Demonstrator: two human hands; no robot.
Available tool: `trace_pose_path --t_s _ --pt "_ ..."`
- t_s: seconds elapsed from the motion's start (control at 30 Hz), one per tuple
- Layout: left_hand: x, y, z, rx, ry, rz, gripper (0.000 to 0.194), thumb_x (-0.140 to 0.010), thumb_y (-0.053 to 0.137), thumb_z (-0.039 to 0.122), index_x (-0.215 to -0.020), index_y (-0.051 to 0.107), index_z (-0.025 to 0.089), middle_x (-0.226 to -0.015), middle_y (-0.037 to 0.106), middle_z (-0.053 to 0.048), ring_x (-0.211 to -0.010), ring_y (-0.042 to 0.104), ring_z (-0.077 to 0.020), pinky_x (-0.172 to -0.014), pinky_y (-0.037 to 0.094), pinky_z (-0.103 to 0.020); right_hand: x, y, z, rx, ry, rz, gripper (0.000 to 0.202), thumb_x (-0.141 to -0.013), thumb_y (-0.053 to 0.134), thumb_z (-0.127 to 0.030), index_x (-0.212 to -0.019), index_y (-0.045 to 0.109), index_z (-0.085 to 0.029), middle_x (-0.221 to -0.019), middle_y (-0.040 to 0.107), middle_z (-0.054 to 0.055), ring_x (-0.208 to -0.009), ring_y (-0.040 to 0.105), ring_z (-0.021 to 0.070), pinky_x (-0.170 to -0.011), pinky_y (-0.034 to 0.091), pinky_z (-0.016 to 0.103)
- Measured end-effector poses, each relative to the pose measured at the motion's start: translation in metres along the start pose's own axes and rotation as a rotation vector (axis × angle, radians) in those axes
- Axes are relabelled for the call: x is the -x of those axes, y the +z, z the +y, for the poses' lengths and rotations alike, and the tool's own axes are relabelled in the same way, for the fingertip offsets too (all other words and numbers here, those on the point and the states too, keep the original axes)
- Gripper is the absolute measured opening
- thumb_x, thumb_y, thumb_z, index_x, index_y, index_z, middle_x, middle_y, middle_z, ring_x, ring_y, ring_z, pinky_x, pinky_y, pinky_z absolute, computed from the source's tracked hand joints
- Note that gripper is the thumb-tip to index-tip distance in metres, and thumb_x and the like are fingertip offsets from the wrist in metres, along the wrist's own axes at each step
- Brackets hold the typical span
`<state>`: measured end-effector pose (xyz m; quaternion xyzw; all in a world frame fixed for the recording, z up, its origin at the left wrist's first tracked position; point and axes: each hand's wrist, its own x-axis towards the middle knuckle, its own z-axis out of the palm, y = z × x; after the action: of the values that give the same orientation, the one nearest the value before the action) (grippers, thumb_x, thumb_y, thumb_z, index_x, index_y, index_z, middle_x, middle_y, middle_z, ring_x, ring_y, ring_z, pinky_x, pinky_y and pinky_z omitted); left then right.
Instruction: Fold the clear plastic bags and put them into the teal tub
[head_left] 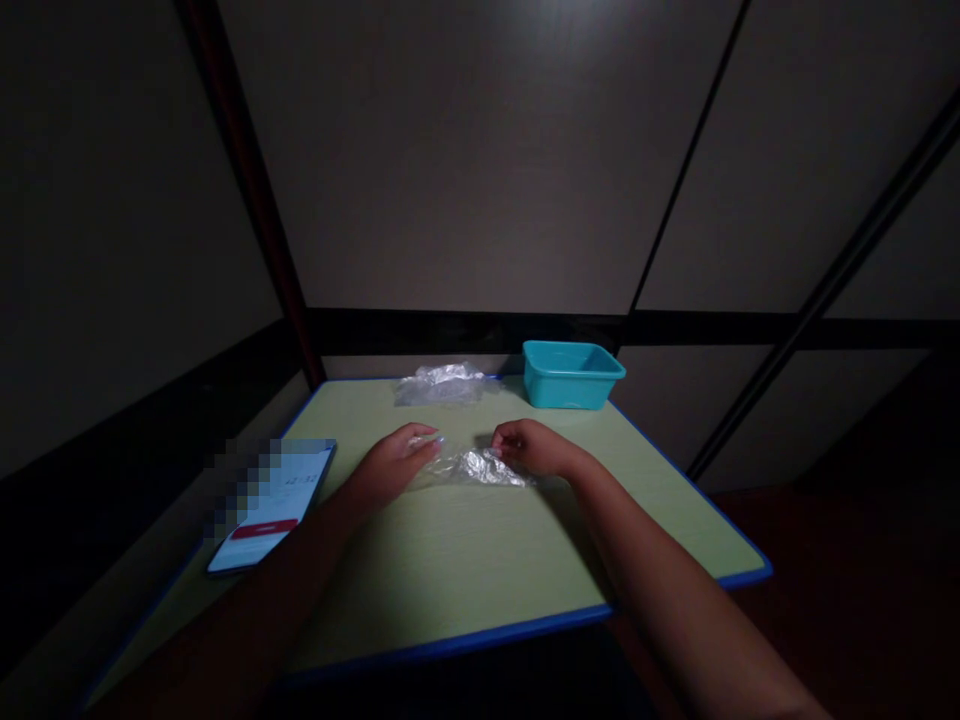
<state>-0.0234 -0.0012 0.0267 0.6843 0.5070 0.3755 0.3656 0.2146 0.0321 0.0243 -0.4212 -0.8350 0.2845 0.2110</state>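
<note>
Working at the centre of the frame, we have a crinkled clear plastic film (491,470) stretched low over the table between our two hands. Our right hand (529,445) has its curled fingertips pinched on the film's upper edge; our left hand (390,462) is at its other end, thumb and fingers parted, and we cannot tell whether they grip it. By our judgement this piece is only partway handled: its left part looks fairly flat, while its right part is bunched and shiny. A second plastic film (446,382) lies at the table's far edge, upper middle, touched by neither hand. Right of it stands a turquoise plastic basin (570,390), its floor hidden from us. At lower left a smartphone (281,500) lies lit, its screen partly blurred out. Under everything is a pale yellow-green table (450,580) with a blue rim (525,628). Behind rise dim greyish panels (465,180) crossed by a black band (465,330), with dark reddish floor (810,530) at lower right.
</note>
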Motion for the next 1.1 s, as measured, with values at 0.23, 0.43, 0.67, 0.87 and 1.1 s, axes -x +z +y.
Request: trace_pose_path --t_s 0.23,0.43,0.67,0.87,1.1 --pt "-0.006 -0.004 -0.013 -0.040 0.048 0.034 0.032 -0.069 0.057 0.043 -0.088 0.060 0.017 -0.091 0.067 -0.006 -0.087 0.063 -0.0219 -0.080 0.047 -0.035 0.000 0.002 -0.002 -0.030 0.000 0.010 0.010 -0.074 0.050 -0.017 -0.072 0.059 -0.013 -0.061 0.056 -0.001 -0.056 0.046 0.0085 -0.054 0.034 0.019" --pt "-0.005 -0.006 -0.015 -0.054 0.016 -0.025 0.024 -0.066 0.059 0.039 -0.077 0.061 0.018 -0.079 0.068 -0.004 -0.078 0.063 -0.0201 -0.074 0.048 -0.033 0.000 0.003 -0.001 -0.063 0.025 0.014 0.009 -0.073 0.048 -0.016 -0.072 0.057 -0.014 -0.059 0.056 -0.001 -0.053 0.049 0.0092 -0.052 0.036 0.020" --pt "-0.006 -0.009 -0.012 -0.166 0.009 0.048 0.023 -0.065 0.054 0.041 -0.065 0.058 0.019 -0.068 0.065 -0.001 -0.070 0.060 -0.0193 -0.065 0.045 -0.029 -0.001 0.005 0.000 -0.079 0.064 0.025 0.009 -0.074 0.048 -0.016 -0.071 0.056 -0.015 -0.056 0.054 -0.002 -0.050 0.049 0.0086 -0.052 0.036 0.020" --pt "-0.005 -0.007 -0.007 -0.131 0.040 0.022 0.026 -0.067 0.049 0.044 -0.060 0.054 0.019 -0.059 0.059 0.000 -0.061 0.056 -0.0169 -0.059 0.042 -0.027 -0.002 0.008 0.000 -0.070 0.072 0.035 0.009 -0.074 0.049 -0.015 -0.072 0.057 -0.014 -0.060 0.055 -0.002 -0.051 0.049 0.0084 -0.051 0.035 0.019" --pt "-0.007 -0.007 -0.012 -0.177 0.026 -0.012 0.029 -0.069 0.047 0.046 -0.062 0.054 0.019 -0.060 0.059 0.000 -0.063 0.056 -0.0183 -0.060 0.041 -0.028 -0.004 0.007 0.001 0.016 0.046 0.114 0.011 -0.076 0.049 -0.014 -0.072 0.059 -0.013 -0.061 0.055 -0.001 -0.056 0.046 0.0085 -0.054 0.033 0.019"
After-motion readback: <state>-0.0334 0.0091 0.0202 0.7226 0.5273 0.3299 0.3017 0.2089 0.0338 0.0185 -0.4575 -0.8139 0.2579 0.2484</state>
